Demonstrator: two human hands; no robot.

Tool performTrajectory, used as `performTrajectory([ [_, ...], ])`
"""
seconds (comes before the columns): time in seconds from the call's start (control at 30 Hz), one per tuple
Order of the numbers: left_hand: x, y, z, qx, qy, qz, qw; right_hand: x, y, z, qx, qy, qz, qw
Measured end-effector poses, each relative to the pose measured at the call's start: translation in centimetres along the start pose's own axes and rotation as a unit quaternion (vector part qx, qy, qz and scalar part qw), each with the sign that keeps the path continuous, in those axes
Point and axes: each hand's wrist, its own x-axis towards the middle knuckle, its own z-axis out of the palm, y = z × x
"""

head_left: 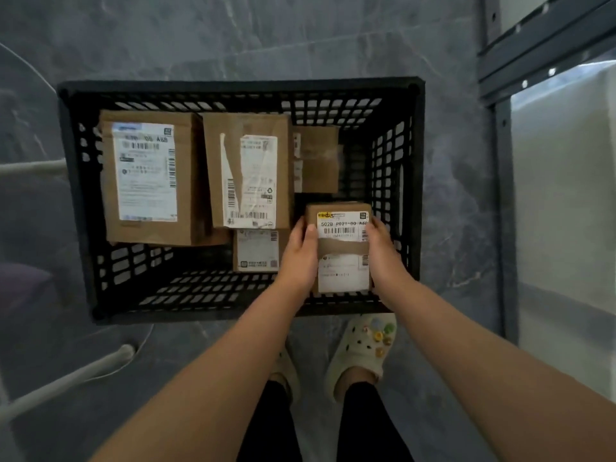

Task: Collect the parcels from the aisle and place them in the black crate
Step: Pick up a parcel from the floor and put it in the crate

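Note:
A black slatted crate (pixel 240 86) stands on the grey floor below me. Inside it lie a large brown parcel (pixel 146 178) at the left, a second brown parcel (pixel 248 171) with a torn label beside it, a smaller box (pixel 316 158) at the back right and a small white-labelled box (pixel 256 250) near the front. Over the crate's front right corner I hold a small brown parcel (pixel 343 246) with a yellow-topped label. My left hand (pixel 300 255) grips its left side and my right hand (pixel 383 251) grips its right side.
A dark metal shelving frame (pixel 500 128) rises at the right with a pale surface behind it. A white chair leg (pixel 66 378) and a clear round edge sit at the left. My feet in pale clogs (pixel 363 348) stand just in front of the crate.

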Motion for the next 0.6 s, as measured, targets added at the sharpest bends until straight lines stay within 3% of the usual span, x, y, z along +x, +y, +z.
performTrajectory([
  [0.27, 5.0, -1.6, 1.0, 0.061, 0.009, -0.051, 0.997, 5.8, 2.2, 2.0, -0.007, -0.001, 0.009, 1.000],
  [0.6, 4.9, -1.8, 1.3, 0.003, 0.044, -0.038, 0.998, 7.4, 3.0, 3.4, -0.008, 0.034, 0.018, 0.999],
])
